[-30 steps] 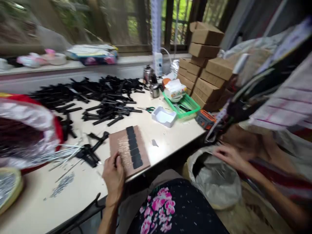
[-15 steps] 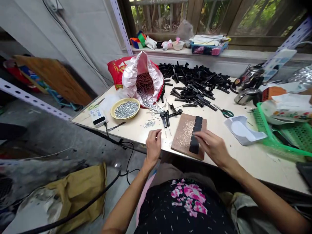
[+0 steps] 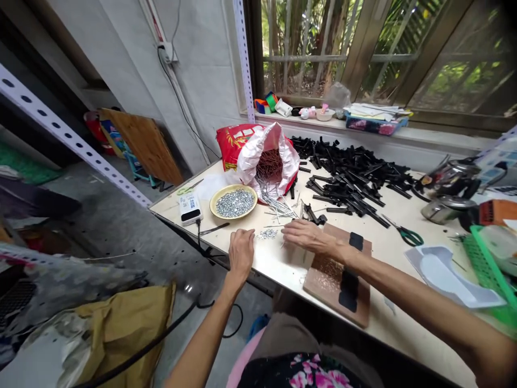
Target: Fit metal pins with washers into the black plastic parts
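Observation:
My left hand (image 3: pixel 241 249) rests by the front edge of the table, fingers curled and thumb against the index finger; anything in the pinch is too small to name. Just right of it lies a small heap of shiny metal bits (image 3: pixel 268 234). My right hand (image 3: pixel 306 236) reaches across, its fingers pressed together and bent down beside that heap, their tips hidden. Thin metal rods (image 3: pixel 280 207) and black plastic parts (image 3: pixel 313 214) lie just beyond it. Under my right forearm is a brown board (image 3: pixel 316 285) with black pads (image 3: pixel 348 296) and light crumbs on it.
A yellow bowl (image 3: pixel 212 207) of metal bits and a white device (image 3: pixel 189 209) with a cable stand at left. Behind are a red bag (image 3: pixel 238 141) of brown rods and a pile of black parts (image 3: pixel 351 172). Scissors (image 3: pixel 410 236) and a green basket (image 3: pixel 480 258) are at right.
My right hand has left the black pads on the board and moved left, to beside the small metal heap. My left hand stays pinched near the table edge. The camera view has shifted.

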A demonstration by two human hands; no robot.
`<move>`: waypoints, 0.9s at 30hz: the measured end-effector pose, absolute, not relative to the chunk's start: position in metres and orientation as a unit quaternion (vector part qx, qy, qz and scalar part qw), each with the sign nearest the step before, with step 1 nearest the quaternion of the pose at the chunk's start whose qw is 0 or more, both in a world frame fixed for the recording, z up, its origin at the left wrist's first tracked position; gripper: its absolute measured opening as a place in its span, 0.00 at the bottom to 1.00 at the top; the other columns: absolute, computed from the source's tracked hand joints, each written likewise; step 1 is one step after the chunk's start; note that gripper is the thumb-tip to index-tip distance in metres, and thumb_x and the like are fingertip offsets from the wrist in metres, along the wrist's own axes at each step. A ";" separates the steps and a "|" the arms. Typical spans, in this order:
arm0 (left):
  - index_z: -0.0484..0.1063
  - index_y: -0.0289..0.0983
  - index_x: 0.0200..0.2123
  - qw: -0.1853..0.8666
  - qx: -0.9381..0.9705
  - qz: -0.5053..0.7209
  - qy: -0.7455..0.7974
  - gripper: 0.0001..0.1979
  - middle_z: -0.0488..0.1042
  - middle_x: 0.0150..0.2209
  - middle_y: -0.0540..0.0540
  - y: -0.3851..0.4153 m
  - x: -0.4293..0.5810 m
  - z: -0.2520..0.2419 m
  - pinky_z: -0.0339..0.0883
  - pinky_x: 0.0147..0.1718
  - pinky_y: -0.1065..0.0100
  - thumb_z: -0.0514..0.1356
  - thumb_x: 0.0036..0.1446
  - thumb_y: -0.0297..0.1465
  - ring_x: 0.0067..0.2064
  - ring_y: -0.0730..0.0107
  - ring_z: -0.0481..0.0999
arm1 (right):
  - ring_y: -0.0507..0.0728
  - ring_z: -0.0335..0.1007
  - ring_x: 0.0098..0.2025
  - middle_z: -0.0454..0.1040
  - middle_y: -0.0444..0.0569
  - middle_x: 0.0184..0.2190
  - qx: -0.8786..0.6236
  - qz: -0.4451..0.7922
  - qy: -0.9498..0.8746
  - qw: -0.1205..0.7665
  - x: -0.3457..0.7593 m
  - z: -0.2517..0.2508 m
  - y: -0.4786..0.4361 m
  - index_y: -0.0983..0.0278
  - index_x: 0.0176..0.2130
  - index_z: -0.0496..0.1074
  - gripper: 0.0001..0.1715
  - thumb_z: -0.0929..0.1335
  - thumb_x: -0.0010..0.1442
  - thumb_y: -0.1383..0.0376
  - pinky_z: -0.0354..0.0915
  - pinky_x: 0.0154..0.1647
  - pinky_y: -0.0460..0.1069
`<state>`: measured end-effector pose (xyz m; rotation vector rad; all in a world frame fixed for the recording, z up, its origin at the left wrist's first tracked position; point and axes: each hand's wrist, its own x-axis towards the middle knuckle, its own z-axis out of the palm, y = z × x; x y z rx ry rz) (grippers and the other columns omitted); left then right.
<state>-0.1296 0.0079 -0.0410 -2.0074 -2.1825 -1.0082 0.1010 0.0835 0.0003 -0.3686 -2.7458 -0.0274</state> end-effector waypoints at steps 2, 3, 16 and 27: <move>0.75 0.37 0.42 0.005 -0.644 -0.303 -0.702 0.14 0.71 0.35 0.40 0.015 -0.135 -0.045 0.64 0.39 0.60 0.51 0.60 0.30 0.39 0.57 0.68 | 0.55 0.66 0.49 0.72 0.53 0.46 -0.158 0.019 -0.943 0.293 0.098 0.019 0.079 0.64 0.44 0.68 0.13 0.58 0.66 0.71 0.64 0.50 0.53; 0.76 0.37 0.41 0.001 -0.649 -0.291 -0.703 0.14 0.70 0.34 0.41 0.018 -0.138 -0.047 0.64 0.38 0.61 0.51 0.60 0.30 0.38 0.58 0.68 | 0.55 0.67 0.48 0.72 0.54 0.44 -0.180 0.042 -0.920 0.346 0.097 0.029 0.076 0.64 0.45 0.68 0.13 0.57 0.66 0.70 0.65 0.49 0.52; 0.73 0.35 0.31 -0.128 -0.625 -0.323 -0.699 0.06 0.71 0.34 0.42 0.022 -0.136 -0.046 0.62 0.40 0.63 0.56 0.57 0.28 0.39 0.63 0.68 | 0.56 0.69 0.38 0.75 0.49 0.38 -0.396 0.155 -0.814 0.394 0.120 0.023 0.025 0.61 0.49 0.70 0.16 0.62 0.62 0.68 0.66 0.39 0.52; 0.71 0.32 0.31 -0.694 -0.183 -0.576 -0.391 0.17 0.73 0.27 0.50 0.002 -0.052 0.006 0.68 0.26 0.77 0.72 0.39 0.33 0.25 0.81 0.71 | 0.55 0.67 0.40 0.71 0.50 0.37 -0.429 0.116 -0.824 0.352 0.112 0.034 0.008 0.63 0.44 0.73 0.11 0.63 0.63 0.67 0.65 0.39 0.49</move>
